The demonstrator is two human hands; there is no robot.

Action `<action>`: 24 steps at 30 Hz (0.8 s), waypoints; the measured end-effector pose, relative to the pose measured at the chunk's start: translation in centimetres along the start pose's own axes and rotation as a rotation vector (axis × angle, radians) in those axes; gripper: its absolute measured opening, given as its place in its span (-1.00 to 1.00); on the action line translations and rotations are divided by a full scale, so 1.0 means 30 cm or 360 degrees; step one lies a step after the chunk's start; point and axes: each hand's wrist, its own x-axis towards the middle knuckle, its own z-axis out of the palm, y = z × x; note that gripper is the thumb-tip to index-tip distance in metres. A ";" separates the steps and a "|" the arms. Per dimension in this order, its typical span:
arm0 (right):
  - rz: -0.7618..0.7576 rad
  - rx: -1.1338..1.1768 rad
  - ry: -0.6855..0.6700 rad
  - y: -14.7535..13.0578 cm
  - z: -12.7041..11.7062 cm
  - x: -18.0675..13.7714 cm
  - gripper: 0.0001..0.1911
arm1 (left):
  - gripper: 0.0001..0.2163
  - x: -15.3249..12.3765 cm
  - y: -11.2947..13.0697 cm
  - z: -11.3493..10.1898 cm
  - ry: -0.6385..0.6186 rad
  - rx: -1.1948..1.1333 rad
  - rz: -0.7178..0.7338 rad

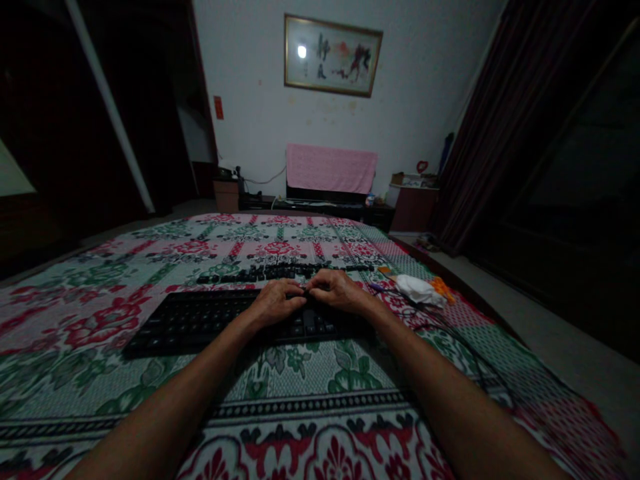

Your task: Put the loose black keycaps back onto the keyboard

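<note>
A black computer keyboard (195,320) lies flat on a patterned bedspread, its right part partly covered by my hands. My left hand (277,300) is over the keyboard with thumb and fingers pinched together. Facing it, my right hand (335,290) is closed in a pinch too, the fingertips of both hands nearly meeting. Between them shows a small black piece (307,292) that looks like a keycap, mostly hidden by the fingers. Just behind the keyboard, several loose black keycaps (273,272) lie in an uneven row.
Right of the keyboard are a crumpled white tissue (420,290), an orange cloth-like thing (442,290) and a dark cable (465,343). The bedspread (280,230) reaches toward a low stand with a pink cloth (331,168) over a screen. Dark curtains (470,133) hang at right.
</note>
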 end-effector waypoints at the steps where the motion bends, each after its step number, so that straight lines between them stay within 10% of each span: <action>1: 0.0001 0.0018 0.0018 0.002 0.001 0.001 -0.82 | -0.76 0.001 -0.003 0.000 -0.0003 -0.0053 0.0041; 11: 0.0049 0.0228 0.0096 -0.001 -0.002 0.009 -0.82 | -0.70 -0.006 0.037 -0.022 0.0007 -0.0238 0.0048; 24: 0.0247 0.0519 0.0086 0.000 0.017 0.011 -0.77 | -0.75 -0.028 0.066 -0.013 0.0459 0.0623 0.0277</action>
